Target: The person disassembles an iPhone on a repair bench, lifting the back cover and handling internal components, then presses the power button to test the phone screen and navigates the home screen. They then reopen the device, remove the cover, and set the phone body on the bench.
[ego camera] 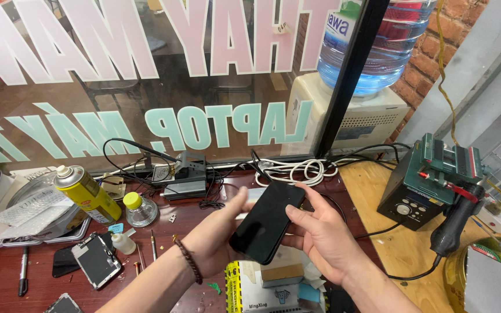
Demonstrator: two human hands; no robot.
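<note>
A black smartphone point(267, 221) with a dark screen is held above the workbench in the middle of the head view. My left hand point(215, 235), with a beaded bracelet on its wrist, grips the phone from the left side. My right hand point(320, 232) supports the phone's right edge, fingers spread against it. Under both hands lies a yellow-and-white tool block point(244, 287) with small parts on it.
At left stand a yellow spray can point(85, 194), a small yellow-capped bottle point(139, 210), a dismantled phone point(95, 261), a pen point(23, 271) and screwdrivers. A black box with cables point(184, 177) and white cord point(297, 170) sit by the window. A hot-air station point(421, 191) stands right.
</note>
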